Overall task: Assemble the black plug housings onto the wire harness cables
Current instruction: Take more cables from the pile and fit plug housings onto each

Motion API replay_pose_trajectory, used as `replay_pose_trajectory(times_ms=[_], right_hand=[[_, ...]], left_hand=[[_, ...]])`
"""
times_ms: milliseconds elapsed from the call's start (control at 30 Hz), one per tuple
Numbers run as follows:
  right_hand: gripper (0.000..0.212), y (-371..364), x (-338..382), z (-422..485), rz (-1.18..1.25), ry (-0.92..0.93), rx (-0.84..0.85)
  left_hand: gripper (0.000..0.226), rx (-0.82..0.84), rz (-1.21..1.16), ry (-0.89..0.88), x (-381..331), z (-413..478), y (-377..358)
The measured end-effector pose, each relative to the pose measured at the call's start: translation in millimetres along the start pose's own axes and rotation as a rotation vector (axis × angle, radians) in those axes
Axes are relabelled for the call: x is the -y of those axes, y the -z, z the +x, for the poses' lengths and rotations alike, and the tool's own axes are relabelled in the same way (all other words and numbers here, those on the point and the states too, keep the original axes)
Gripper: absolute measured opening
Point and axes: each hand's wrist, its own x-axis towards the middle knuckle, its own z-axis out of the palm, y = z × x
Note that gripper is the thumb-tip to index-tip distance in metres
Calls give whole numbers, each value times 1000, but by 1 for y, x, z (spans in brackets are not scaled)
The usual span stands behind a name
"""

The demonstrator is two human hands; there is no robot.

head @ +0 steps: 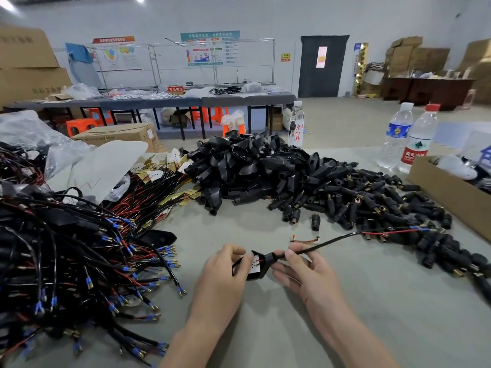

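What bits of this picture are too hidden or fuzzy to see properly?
- Head view: the inside of the black plug housing, where the cable enters, is mostly hidden by the left hand and right hand.
- Head view: the cardboard box is cut off by the right edge, so its contents are unclear.
- Head view: the wall posters are too far away and blurred to read.

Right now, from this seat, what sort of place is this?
Probably a factory assembly workshop. The table holds a heap of black plug housings and a tangle of wire harness cables; the left hand and right hand hold one housing on a cable; cardboard boxes stack along the far wall.
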Motion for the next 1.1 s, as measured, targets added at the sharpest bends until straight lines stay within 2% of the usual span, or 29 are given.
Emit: replay_pose_trajectory(times_ms=[133,333,433,567,667,767,833,967,1033,1100], right_hand=[[4,2,2,2,24,30,-53],[5,1,3,3,94,27,-71],[4,2,4,3,97,17,-62],[7,-2,6,0,69,-4,-62],[7,-7,5,0,69,-5,-68],[8,-13,3,-2,37,18,-50],[11,-16,-1,-6,-87,35,12],[27,-16,-8,-11,-728,205,123],[24,-16,-7,-14,-869,263,174],[25,-15,-6,-14,-903,282,208]], left_hand=[[23,22,-66,-22,-4,-3,2],[26,150,-234,-48,-13,-3,5],[15,163,-267,-54,-12,-1,7],[16,119,-284,-46,-8,3,7],[20,41,-139,-72,-4,2,6],[31,-114,143,-280,-10,-4,3],[35,-144,160,-385,-25,-9,-1],[35,-141,194,-647,-46,-16,-10],[33,-155,237,-736,-49,-16,-10],[32,-159,214,-766,-49,-14,-8]])
